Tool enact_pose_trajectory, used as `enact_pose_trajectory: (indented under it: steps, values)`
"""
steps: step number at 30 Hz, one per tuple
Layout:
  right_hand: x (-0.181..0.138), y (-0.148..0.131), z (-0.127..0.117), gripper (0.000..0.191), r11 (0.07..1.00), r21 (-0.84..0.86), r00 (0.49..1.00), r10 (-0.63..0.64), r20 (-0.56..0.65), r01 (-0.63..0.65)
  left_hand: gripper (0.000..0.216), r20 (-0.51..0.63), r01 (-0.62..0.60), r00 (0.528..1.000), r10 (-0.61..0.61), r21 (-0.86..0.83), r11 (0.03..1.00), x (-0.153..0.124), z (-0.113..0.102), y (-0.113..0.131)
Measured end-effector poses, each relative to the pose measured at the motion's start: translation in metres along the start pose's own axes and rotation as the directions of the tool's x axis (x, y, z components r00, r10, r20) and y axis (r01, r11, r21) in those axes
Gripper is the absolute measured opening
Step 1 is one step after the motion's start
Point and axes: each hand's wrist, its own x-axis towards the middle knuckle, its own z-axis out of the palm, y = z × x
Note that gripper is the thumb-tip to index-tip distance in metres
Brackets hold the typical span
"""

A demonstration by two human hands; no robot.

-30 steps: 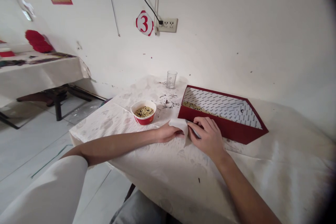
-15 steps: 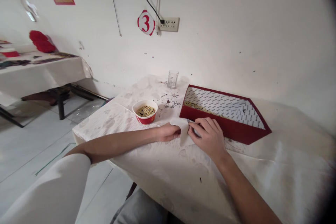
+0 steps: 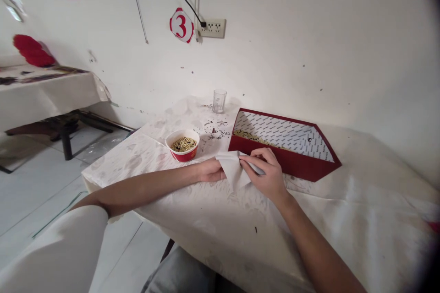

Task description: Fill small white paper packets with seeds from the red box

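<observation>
A small, limp white cloth [image 3: 233, 169] hangs between my two hands above the table. My left hand [image 3: 210, 170] holds it from the left, and the cloth drapes over and hides those fingertips. From the right, my right hand [image 3: 266, 171] pinches the cloth's upper edge between thumb and index finger, its other fingers curled. Just beyond my left wrist stands a red and white paper bowl [image 3: 187, 156] with pale beads and dark bits in it. Behind my right hand lies an open dark red box [image 3: 305, 171], its patterned white inside partly lined with similar pale beads.
A clear glass [image 3: 219, 101] stands near the wall, with small dark pieces [image 3: 213, 130] scattered before it. One dark sliver [image 3: 255, 230] lies near the table's front. Another covered table [image 3: 51, 94] is at left. A socket strip [image 3: 213, 28] is on the wall.
The view has turned slightly right, so everything sits further left. The cloth is spread a little wider, and the right hand's fingers have shifted along its edge.
</observation>
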Motion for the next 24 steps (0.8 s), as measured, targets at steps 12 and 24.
enact_pose_trajectory:
  steps: [12, 24]
  values:
    - [0.000, -0.002, 0.000, 0.017, 0.984, -0.157, 0.995, -0.093, -0.044, 0.085, 0.033, -0.088, -0.037, 0.995, 0.037, -0.005, 0.999, -0.001, 0.005, -0.002]
    - [0.002, -0.011, -0.002, 0.010, 0.907, -0.379, 0.983, -0.170, 0.073, 0.185, 0.030, -0.140, -0.071, 0.988, 0.064, -0.051, 0.996, 0.003, 0.002, -0.006]
